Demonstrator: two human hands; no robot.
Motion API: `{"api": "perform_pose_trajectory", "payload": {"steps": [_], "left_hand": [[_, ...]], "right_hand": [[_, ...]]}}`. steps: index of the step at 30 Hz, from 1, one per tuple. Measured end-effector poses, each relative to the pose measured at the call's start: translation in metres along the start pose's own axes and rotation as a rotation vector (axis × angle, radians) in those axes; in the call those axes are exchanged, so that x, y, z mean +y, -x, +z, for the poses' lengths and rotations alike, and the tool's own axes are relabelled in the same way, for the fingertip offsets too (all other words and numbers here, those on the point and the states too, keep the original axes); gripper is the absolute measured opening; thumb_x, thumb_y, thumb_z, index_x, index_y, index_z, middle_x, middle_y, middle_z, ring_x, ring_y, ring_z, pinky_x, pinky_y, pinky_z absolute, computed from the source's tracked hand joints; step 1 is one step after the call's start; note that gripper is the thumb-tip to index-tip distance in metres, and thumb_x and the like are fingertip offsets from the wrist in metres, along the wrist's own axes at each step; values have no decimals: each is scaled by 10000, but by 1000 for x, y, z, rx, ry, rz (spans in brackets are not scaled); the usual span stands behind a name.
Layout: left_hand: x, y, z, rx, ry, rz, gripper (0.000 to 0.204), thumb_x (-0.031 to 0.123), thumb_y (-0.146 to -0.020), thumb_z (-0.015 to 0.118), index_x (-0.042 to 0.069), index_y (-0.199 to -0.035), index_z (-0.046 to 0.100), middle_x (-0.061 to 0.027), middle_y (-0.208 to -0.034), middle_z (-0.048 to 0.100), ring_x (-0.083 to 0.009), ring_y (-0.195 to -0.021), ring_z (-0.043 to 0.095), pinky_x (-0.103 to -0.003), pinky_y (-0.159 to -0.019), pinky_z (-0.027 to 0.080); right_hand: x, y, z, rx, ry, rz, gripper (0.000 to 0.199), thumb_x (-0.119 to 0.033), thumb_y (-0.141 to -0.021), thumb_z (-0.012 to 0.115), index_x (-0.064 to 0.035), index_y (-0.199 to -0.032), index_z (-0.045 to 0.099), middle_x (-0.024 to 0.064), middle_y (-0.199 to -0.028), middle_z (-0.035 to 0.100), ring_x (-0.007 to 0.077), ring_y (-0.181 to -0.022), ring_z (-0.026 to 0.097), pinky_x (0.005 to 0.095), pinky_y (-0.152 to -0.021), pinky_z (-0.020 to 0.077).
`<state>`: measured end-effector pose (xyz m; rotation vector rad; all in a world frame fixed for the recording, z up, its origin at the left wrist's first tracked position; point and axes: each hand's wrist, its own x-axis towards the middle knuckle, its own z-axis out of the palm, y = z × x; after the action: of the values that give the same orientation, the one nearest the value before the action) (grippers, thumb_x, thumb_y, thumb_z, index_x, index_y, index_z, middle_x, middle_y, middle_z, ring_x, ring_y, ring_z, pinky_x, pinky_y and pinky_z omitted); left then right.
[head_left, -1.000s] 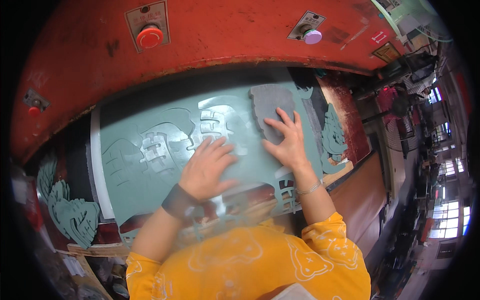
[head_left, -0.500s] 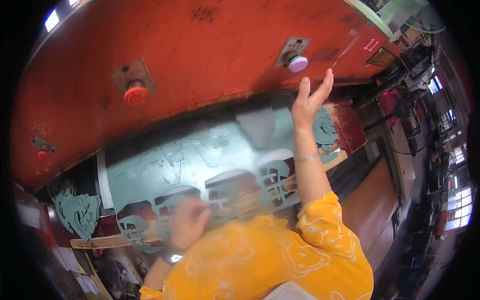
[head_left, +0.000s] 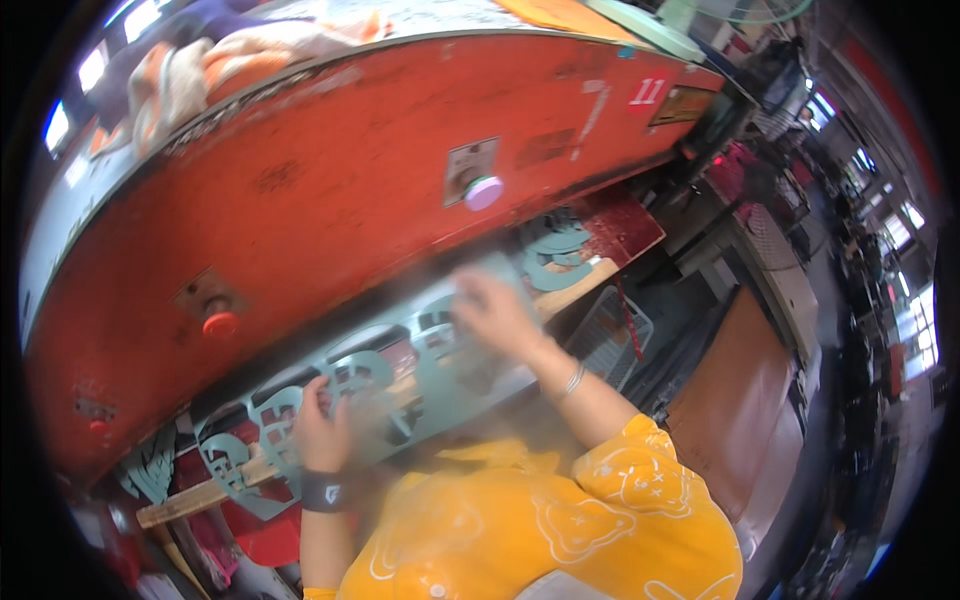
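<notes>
A thin teal sheet point(head_left: 436, 408) with rows of shaped cut-outs lies below the red machine front, its near part over a wooden rail. My left hand point(head_left: 322, 432), a dark band at its wrist, is over the sheet's left part, thumb and fingers apart. Farther right, my right hand point(head_left: 495, 312) hovers over or touches the sheet with bent fingers. Motion smears them, so a grip cannot be made out. Loose teal cut pieces point(head_left: 558, 250) rest at the sheet's right end, and more cut pieces point(head_left: 150, 468) sit at its left.
Across the red machine front point(head_left: 340, 190) are a purple button point(head_left: 483, 193) and a red button point(head_left: 219, 322). The wooden rail point(head_left: 585, 286) runs along the near side. Cloths point(head_left: 240, 62) lie on top of the machine. A brown board point(head_left: 735, 400) leans at the right.
My right hand has come down from beside the purple button to the sheet. My left hand has moved slightly left, fingers now upright. The view has shifted, showing the machine's top.
</notes>
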<state>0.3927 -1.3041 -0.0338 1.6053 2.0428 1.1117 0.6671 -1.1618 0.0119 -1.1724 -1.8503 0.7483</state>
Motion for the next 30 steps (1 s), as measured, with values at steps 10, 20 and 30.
{"api": "perform_pose_trajectory", "payload": {"steps": [10, 20, 30], "left_hand": [[-7, 11, 4, 14, 107, 86, 480, 96, -831, 611, 38, -1294, 499, -201, -1214, 593, -335, -1124, 579, -391, -951, 446], [-2, 26, 1, -53, 37, 52, 506, 57, -827, 592, -29, -1310, 468, -253, -1284, 534, -362, -1179, 535, -394, -996, 407], [30, 84, -31, -395, -366, 278, 362, 190, -783, 695, 25, -1097, 620, -131, -733, 649, -311, -694, 637, -416, -609, 485]], "right_hand": [[6, 50, 25, -185, 675, -184, 322, -266, -842, 606, 8, -1010, 591, 193, -920, 614, 350, -976, 585, 480, -1095, 259], [3, 66, 25, -168, 652, -152, 336, -299, -842, 619, -10, -1011, 595, 174, -963, 614, 334, -1013, 572, 465, -1012, 317], [-17, 39, -50, -310, 283, 162, 503, -420, -798, 657, -39, -1123, 608, 188, -985, 657, 316, -980, 626, 396, -869, 484]]}}
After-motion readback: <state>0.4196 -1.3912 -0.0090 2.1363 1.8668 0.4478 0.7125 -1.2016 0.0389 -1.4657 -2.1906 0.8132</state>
